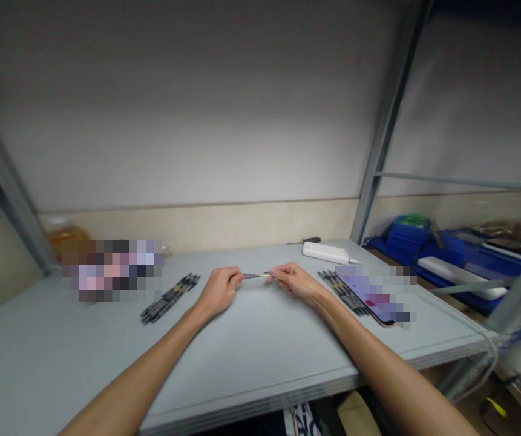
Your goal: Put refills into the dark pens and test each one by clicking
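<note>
Both my hands meet over the middle of the grey table (251, 351). My left hand (219, 290) and my right hand (294, 280) each pinch one end of a thin pen-like stick (256, 276), held level just above the tabletop. A bundle of several dark sticks (169, 297) lies to the left of my left hand. Another row of dark sticks (339, 290) lies to the right of my right hand, partly under a blurred flat object.
A white power strip (326, 252) and a small screwdriver (308, 241) lie at the back of the table. A blurred patch covers items at the back left (110, 269). Metal shelf posts (378, 151) stand at both sides. Blue bins (423, 242) sit on the bench to the right.
</note>
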{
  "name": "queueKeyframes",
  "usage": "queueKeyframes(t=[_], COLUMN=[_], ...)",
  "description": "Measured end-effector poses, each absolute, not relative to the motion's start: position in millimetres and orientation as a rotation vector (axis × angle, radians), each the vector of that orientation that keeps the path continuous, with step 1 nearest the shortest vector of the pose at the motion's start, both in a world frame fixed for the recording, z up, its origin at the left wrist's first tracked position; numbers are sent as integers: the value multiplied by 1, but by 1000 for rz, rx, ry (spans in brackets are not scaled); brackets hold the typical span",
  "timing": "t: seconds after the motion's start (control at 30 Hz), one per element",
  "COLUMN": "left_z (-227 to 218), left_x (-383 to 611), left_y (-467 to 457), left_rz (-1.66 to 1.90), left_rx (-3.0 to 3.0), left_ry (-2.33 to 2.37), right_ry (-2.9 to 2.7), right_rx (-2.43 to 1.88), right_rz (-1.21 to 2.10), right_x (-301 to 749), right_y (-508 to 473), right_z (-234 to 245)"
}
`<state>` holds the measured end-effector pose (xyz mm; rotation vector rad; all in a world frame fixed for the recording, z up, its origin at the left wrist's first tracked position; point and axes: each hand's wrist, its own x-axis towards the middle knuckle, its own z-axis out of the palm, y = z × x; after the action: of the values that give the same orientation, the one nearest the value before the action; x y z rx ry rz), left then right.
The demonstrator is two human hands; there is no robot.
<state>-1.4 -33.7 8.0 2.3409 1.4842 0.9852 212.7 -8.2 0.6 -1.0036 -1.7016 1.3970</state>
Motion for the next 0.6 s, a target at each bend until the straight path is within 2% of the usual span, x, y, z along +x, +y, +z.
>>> queueKeyframes(t=[0.23, 0.5, 0.6], left_z=[8, 3, 0], left_x=[3, 11, 14], left_y=[-37, -40, -42], left_rz=[1103, 1052, 1000], left_rx=[2441, 2228, 2216], left_ry=[1466, 1297, 1173], right_ry=[-1540, -1230, -1033], right_rx=[-980, -890, -734], right_rz=[1588, 1327, 1370], right_x=[213, 204, 203], right_y=[-11, -8, -6], right_z=[3, 7, 12])
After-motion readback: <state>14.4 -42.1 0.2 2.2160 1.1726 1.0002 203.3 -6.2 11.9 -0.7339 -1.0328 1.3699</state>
